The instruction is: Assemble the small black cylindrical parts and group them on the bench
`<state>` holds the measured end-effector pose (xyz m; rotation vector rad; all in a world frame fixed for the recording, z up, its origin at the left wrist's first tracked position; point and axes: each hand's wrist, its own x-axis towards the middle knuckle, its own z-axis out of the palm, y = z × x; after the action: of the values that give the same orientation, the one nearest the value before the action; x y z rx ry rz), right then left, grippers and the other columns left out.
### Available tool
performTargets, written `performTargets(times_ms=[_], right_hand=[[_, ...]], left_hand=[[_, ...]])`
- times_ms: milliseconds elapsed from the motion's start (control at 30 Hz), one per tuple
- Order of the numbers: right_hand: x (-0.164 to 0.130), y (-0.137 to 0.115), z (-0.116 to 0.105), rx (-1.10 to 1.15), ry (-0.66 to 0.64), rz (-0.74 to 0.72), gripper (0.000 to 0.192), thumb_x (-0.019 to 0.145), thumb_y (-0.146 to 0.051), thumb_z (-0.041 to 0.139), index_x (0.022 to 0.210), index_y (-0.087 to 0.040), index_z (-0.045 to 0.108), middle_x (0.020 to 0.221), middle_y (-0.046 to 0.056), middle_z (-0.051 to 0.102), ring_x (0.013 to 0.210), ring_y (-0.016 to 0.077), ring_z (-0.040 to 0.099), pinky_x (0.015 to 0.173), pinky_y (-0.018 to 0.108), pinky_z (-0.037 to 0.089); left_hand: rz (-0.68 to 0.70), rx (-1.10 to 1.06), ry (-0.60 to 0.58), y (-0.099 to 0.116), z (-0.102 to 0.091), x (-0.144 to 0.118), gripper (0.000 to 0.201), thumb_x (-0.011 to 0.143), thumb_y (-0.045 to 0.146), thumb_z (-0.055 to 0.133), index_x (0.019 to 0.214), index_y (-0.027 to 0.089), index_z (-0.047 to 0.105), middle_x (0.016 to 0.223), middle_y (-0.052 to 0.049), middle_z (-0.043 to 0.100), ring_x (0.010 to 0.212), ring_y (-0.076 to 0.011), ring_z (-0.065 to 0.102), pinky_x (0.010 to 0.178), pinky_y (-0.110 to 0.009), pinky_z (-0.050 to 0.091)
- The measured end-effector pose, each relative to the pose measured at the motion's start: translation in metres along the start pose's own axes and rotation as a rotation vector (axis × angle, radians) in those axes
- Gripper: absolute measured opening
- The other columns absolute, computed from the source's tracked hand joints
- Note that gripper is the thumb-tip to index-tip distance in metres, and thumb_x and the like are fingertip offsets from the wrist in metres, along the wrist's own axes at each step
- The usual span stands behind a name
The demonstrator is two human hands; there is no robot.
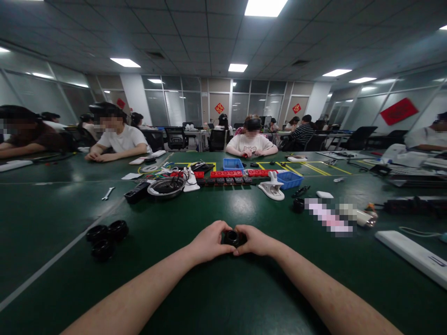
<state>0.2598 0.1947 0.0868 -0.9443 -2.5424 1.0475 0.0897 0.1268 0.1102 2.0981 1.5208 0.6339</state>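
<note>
Near the front middle of the green table, a small round black part (232,237) with a hole in its centre sits between my two hands. My left hand (212,241) curls round its left side, fingers behind and thumb in front. From the other side my right hand (254,240) wraps it in the same way. The thumbs and fingertips of both hands nearly meet around the part. Its exact kind cannot be told. Off to the left, several similar black round parts (103,249) lie clustered, touching each other.
Ahead lie a metal dish (166,188), a white clamp-like stand (273,188), red strips (226,174) and a blue tray (289,180). A wrench (108,193) rests at left, a long white case (412,253) at right. A person (252,139) sits across the table.
</note>
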Motion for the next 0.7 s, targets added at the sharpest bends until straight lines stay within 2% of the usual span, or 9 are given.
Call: performTargets(times_ms=[100,200,333,433,500,600,700], right_hand=[[0.002,-0.003,0.011,-0.22,0.139,0.076,0.042,0.049,-0.044,0.069,0.074,-0.015,0.051,0.07,-0.001,0.052,0.062,0.0129,0.047,0.051,0.021,0.031],[0.002,-0.01,0.023,-0.438,0.271,0.143,0.036,0.059,-0.047,0.059,0.073,-0.016,0.052,0.074,0.004,0.055,0.068,0.017,0.05,0.056,0.025,0.033],[0.0,-0.016,0.027,-0.558,0.336,0.164,0.036,0.064,-0.048,0.054,0.079,-0.015,0.054,0.08,0.008,0.056,0.077,0.0222,0.052,0.065,0.031,0.035],[-0.001,-0.012,0.019,-0.397,0.274,0.032,0.046,0.059,-0.047,0.06,0.093,-0.017,0.052,0.088,0.006,0.055,0.08,0.0207,0.051,0.067,0.029,0.036],[-0.002,-0.007,0.011,-0.241,0.17,-0.069,0.048,0.057,-0.042,0.065,0.096,-0.018,0.051,0.089,0.004,0.055,0.08,0.0185,0.051,0.066,0.027,0.037],[-0.001,0.0,0.002,-0.057,0.005,-0.128,0.034,0.061,-0.032,0.065,0.089,-0.016,0.055,0.081,0.0,0.056,0.074,0.0152,0.051,0.063,0.023,0.038],[0.0,0.002,-0.002,0.065,-0.069,-0.138,0.028,0.063,-0.025,0.064,0.087,-0.014,0.056,0.075,-0.001,0.055,0.069,0.013,0.05,0.06,0.021,0.038]], left_hand=[[-0.082,0.061,0.09,0.005,0.006,-0.001,0.036,0.06,0.039,0.062,0.087,0.019,0.05,0.086,-0.001,0.05,0.075,-0.0162,0.049,0.061,-0.024,0.037],[-0.163,0.13,0.193,0.008,0.013,-0.001,0.033,0.062,0.038,0.06,0.088,0.019,0.049,0.087,-0.001,0.051,0.077,-0.0171,0.05,0.065,-0.026,0.038],[-0.165,0.146,0.212,0.006,0.013,-0.001,0.032,0.063,0.037,0.06,0.087,0.02,0.049,0.087,-0.002,0.052,0.078,-0.0176,0.051,0.066,-0.027,0.038],[-0.083,0.098,0.146,0.001,0.007,0.0,0.032,0.063,0.039,0.059,0.086,0.02,0.05,0.086,-0.001,0.051,0.077,-0.0172,0.05,0.065,-0.026,0.038],[-0.02,0.07,0.082,-0.002,0.001,0.001,0.034,0.063,0.041,0.059,0.087,0.019,0.051,0.086,-0.001,0.051,0.076,-0.0168,0.05,0.063,-0.025,0.037],[0.034,0.031,0.004,-0.004,-0.004,0.002,0.037,0.062,0.042,0.059,0.091,0.019,0.051,0.086,-0.001,0.051,0.072,-0.0153,0.049,0.061,-0.024,0.037],[0.032,-0.009,-0.04,-0.006,-0.006,0.002,0.041,0.063,0.043,0.059,0.095,0.019,0.051,0.087,-0.001,0.05,0.066,-0.0129,0.048,0.056,-0.022,0.037]])
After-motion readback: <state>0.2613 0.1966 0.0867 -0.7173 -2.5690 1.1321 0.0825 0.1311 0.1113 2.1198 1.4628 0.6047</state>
